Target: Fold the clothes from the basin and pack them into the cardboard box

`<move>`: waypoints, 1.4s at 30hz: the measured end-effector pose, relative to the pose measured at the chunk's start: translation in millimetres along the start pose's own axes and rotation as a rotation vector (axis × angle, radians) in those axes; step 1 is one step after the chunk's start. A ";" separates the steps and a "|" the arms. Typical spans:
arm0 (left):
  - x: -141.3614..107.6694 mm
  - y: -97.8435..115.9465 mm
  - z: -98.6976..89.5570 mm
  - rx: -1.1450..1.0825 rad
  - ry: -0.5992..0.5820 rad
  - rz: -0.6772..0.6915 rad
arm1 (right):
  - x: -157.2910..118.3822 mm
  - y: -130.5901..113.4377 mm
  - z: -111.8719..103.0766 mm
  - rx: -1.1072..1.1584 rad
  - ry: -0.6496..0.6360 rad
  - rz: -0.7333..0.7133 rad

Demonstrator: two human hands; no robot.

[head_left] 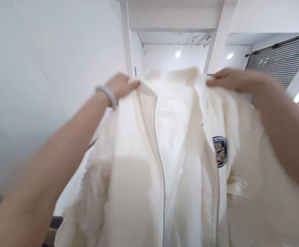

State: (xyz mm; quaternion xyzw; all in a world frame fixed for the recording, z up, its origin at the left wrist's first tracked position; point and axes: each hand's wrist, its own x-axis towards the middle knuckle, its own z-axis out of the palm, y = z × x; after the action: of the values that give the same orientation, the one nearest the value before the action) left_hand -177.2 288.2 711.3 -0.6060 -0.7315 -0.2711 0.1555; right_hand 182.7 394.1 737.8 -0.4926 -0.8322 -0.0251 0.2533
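Observation:
A cream zip-front jacket [134,178] hangs spread out before me, its front unzipped and its white lining [171,120] showing between the two sides. My left hand [121,85], with a pale bangle [107,94] at the wrist, is closed on the shoulder beside the collar. On the opposite shoulder, my right hand [225,79] grips the cloth in the same way, slightly blurred. A dark blue round-edged patch [220,151] sits on the chest at the right. The jacket's lower hem runs out of view.
A white wall [49,51] rises at the left. Behind the jacket are white beams and a lit ceiling lamp [177,54]. A grey roller shutter [280,61] stands at the right. Something brown and dark [52,233] shows low at the left.

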 end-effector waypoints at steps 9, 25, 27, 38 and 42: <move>20.7 -42.8 193.3 -0.086 -0.408 -0.085 | 46.3 42.6 187.6 -0.132 -0.342 -0.058; 44.0 -74.4 378.6 -0.069 -0.615 -0.195 | 70.3 106.9 373.2 -0.199 -0.443 0.227; 52.5 -74.6 389.0 -0.065 -0.620 -0.204 | 80.2 111.9 380.5 -0.214 -0.429 0.244; 83.1 -78.6 425.5 -0.062 -0.608 -0.287 | 113.0 114.0 422.9 -0.325 -0.357 0.298; 92.1 -78.9 437.0 -0.052 -0.607 -0.307 | 112.9 113.5 438.5 -0.347 -0.333 0.314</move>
State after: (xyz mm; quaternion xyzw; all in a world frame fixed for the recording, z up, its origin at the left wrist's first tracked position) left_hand -229.6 608.4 394.5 -0.5456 -0.8200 -0.1173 -0.1276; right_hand 59.7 671.3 383.0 -0.6489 -0.7590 -0.0462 0.0259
